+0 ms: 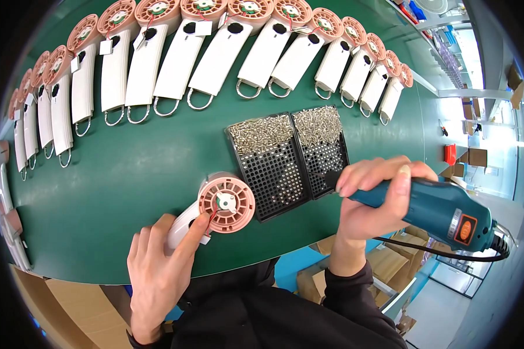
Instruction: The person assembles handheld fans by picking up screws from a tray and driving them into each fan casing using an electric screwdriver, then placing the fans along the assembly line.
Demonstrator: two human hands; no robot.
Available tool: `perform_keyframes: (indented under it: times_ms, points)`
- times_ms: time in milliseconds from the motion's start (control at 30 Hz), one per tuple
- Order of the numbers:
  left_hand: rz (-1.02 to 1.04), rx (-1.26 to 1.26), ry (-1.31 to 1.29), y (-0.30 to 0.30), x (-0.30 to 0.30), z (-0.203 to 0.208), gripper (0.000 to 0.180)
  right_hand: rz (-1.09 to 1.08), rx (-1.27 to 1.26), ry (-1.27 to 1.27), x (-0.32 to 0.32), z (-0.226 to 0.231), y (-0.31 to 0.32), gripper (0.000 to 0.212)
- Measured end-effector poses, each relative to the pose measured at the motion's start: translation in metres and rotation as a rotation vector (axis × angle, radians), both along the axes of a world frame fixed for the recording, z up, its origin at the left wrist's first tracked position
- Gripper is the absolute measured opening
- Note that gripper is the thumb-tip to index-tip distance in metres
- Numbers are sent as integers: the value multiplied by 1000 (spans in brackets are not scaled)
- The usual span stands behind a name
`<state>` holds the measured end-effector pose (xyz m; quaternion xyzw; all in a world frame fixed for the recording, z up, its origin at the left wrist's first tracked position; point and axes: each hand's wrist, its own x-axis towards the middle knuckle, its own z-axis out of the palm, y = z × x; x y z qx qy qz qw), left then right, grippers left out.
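My left hand [160, 264] grips the white handle of a hair dryer body [227, 205] at the table's near edge, its index finger beside the pink round head. Red wires and a pale core show inside that open, slotted head. In my right hand [375, 198] is a teal electric screwdriver [442, 210], held almost level, its rear end and black cord pointing right. The screwdriver's front end is close to a black screw tray [273, 200] and blends into the dark there. Small silvery screws lie heaped at the tray's far end and stand in some holes.
Along the table's far side runs a curved row of similar hair dryer bodies [218, 58] with metal loops. A second screw tray [326, 154] adjoins the first. More pale parts [11, 221] sit at the left rim. Cardboard boxes [384, 264] stand below, right.
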<state>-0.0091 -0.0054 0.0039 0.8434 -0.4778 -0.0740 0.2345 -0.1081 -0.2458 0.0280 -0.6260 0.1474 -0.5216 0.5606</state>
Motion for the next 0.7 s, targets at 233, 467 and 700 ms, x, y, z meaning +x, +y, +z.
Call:
perform_keyframes:
  times_ms: [233,467,700]
  points:
    - [-34,1,-50,6,2,2,56,124,-3,-181,0,37,20,17]
    - [-62,-5,-44,10,4,-1,61,321,-311,-237,35,40,63,28]
    - [-67,-61,-38,12,7,-6,59,422,-346,-130,35,29,70,28]
